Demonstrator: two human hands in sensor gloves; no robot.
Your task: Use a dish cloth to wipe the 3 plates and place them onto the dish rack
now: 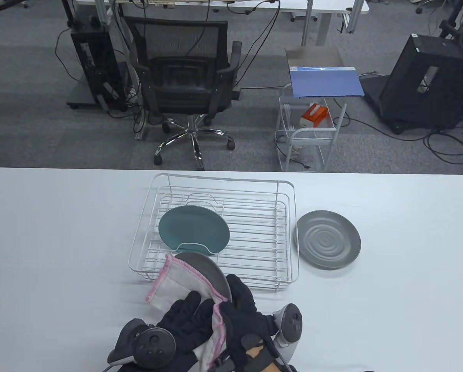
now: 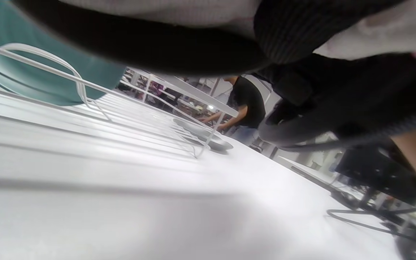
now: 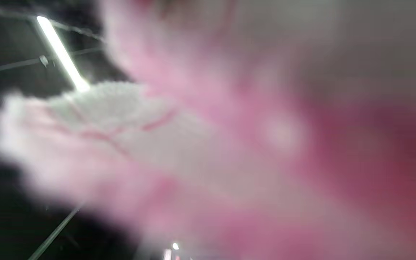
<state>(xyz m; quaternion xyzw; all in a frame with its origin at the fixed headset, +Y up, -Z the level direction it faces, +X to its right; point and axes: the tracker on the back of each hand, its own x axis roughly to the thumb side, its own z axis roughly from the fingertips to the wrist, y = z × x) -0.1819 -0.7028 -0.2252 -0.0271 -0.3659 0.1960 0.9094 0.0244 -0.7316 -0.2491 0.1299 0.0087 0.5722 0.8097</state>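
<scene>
Dark grey plate (image 1: 208, 271) held tilted above the table edge at 6 o'clock, half wrapped in a pink-edged white dish cloth (image 1: 177, 285). Left hand (image 1: 177, 323) pressing cloth against it, fingers curled; right hand (image 1: 246, 317) gripping the rim. Apparently mid-wipe on plate two. Teal plate (image 1: 194, 231) already in the white wire dish rack (image 1: 289, 232). Ridged grey plate (image 1: 328, 239) waiting at 3 o'clock, unwiped.

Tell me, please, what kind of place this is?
Probably an office or lab used for recording, not a kitchen: an office chair, computer towers with cables on carpet, and a dish rack on a plain white table.
</scene>
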